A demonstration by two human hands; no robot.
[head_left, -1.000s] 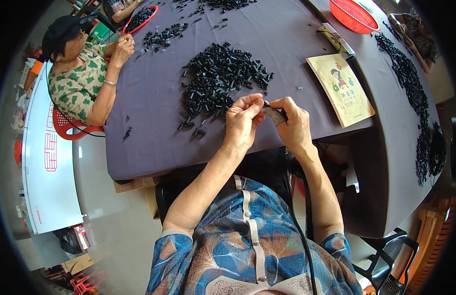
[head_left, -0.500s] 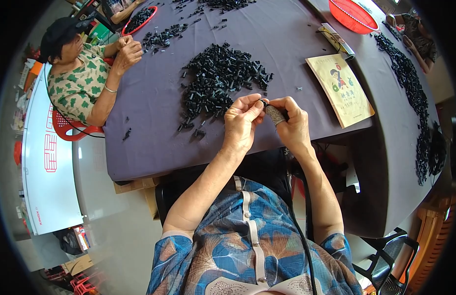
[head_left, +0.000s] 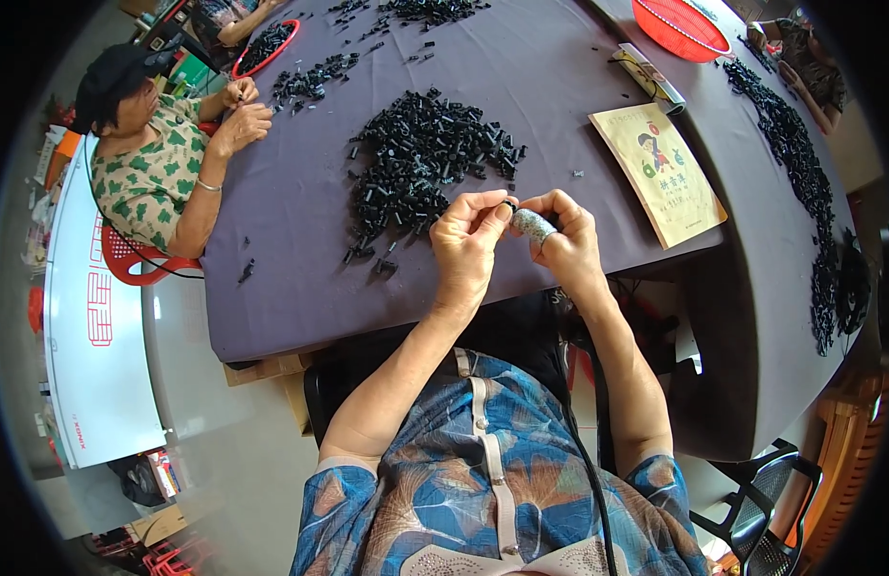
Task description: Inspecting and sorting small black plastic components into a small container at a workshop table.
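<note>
My left hand (head_left: 466, 245) pinches a small black part (head_left: 509, 205) between thumb and fingers, just past the near side of the large pile of small black parts (head_left: 420, 158). My right hand (head_left: 571, 248) meets it from the right with fingers closed about the same part. A grey-white speckled sleeve (head_left: 533, 227) sits at the right hand's fingers, seemingly worn on one digit. Fingers hide most of the held piece, so its exact kind does not show.
A yellow booklet (head_left: 658, 175) lies right of my hands, with a long patterned case (head_left: 652, 79) behind it. Red baskets (head_left: 681, 31) stand farther off. A co-worker (head_left: 152, 163) sits at the left, handling small parts. A strip of black parts (head_left: 794, 182) runs along the right.
My hands keep nearly the same place; the speckled sleeve has turned to lie flatter and shows a lighter side. The co-worker's hands at the left have moved slightly apart.
</note>
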